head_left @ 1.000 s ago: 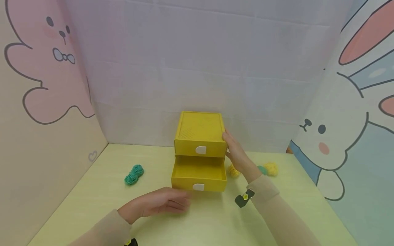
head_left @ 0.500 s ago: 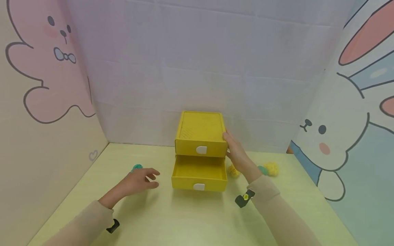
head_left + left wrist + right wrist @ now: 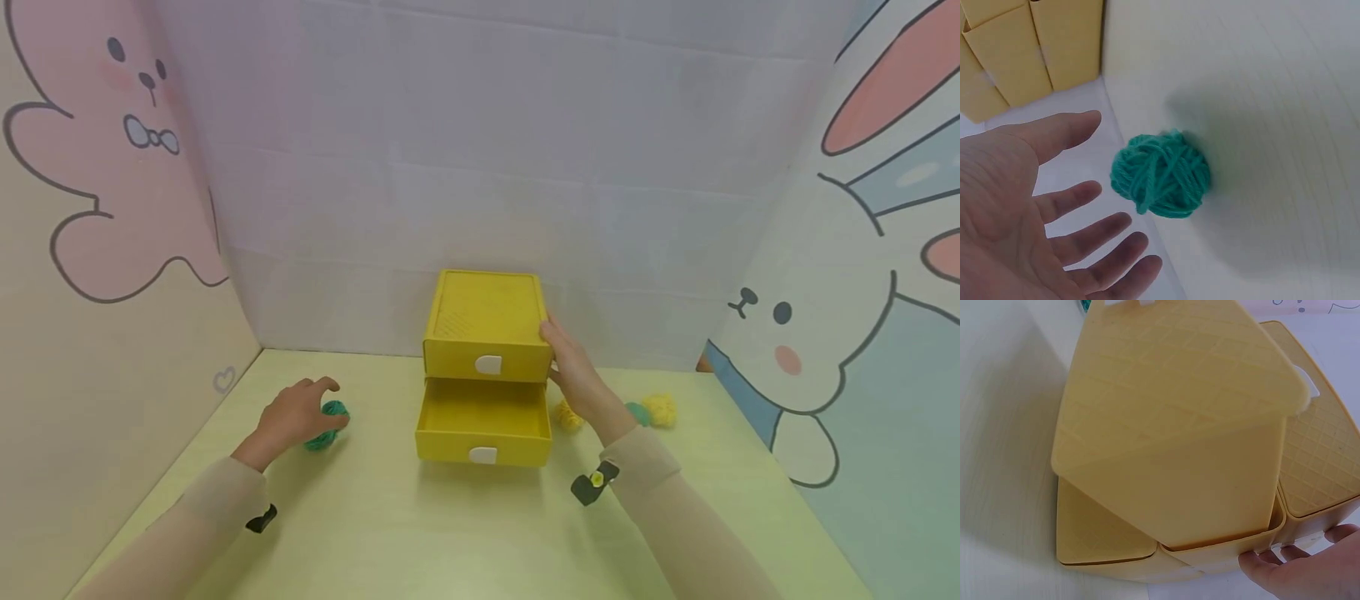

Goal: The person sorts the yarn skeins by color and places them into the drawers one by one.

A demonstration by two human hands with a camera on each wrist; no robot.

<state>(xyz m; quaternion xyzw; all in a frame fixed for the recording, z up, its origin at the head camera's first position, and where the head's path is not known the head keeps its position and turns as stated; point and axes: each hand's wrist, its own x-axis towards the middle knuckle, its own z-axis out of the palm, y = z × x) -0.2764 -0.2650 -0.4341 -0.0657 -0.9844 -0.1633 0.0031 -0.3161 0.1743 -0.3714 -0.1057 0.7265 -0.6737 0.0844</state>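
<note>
My left hand [image 3: 291,417] reaches to the left side of the table, fingers spread and thumb apart, beside a teal yarn ball [image 3: 321,440]. In the left wrist view, the yarn ball [image 3: 1160,175] lies just beyond the fingertips, with nothing held. A second teal ball [image 3: 335,409] shows between thumb and fingers in the head view. At the centre back stands a yellow drawer unit [image 3: 491,307]. Its middle drawer [image 3: 1179,381] is pulled out and holds nothing visible; the drawers above and below it are closed. My right hand [image 3: 577,379] rests its fingers against the unit's right side.
A yellow yarn ball [image 3: 568,416] sits right of the drawer unit, partly behind my right hand. Farther right are another teal ball [image 3: 640,414] and another yellow ball [image 3: 661,410]. Printed walls enclose the pale table [image 3: 450,533] on the left, back and right.
My left hand has moved from in front of the pulled-out drawer leftward and back to the teal yarn balls. My right hand stays on the drawer unit.
</note>
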